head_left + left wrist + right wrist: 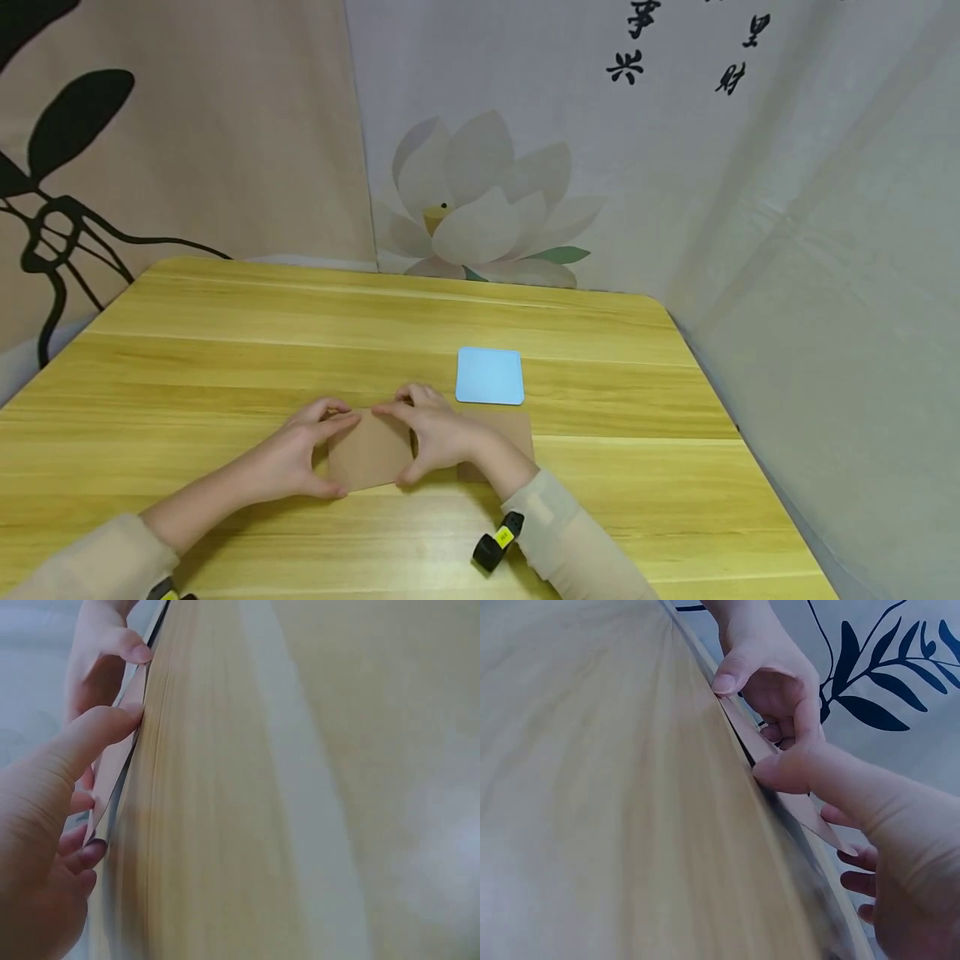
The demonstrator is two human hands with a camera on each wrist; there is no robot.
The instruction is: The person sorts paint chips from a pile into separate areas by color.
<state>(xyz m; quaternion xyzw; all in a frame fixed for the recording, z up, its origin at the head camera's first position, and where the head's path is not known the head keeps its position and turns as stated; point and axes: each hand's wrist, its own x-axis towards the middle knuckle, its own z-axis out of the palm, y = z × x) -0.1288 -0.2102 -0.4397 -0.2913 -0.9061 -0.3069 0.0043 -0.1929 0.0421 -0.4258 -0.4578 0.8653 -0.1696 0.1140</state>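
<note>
A square brown card (369, 454) is held between both hands over the front middle of the table. My left hand (300, 454) grips its left side, thumb at the near corner and fingers along the far edge. On the opposite side my right hand (441, 437) holds it the same way. Both wrist views show the card (114, 761) edge-on and slightly tilted, with a dark strip under it. A second brown card (513, 427) lies on the table, partly hidden under my right wrist. Just behind that one lies a light blue square with rounded corners (490, 377).
The wood-grain table (600, 500) extends around the hands, with its rounded far corners near the hanging cloth (787, 208). A black wrist device (495, 546) with a yellow label is strapped at the right sleeve.
</note>
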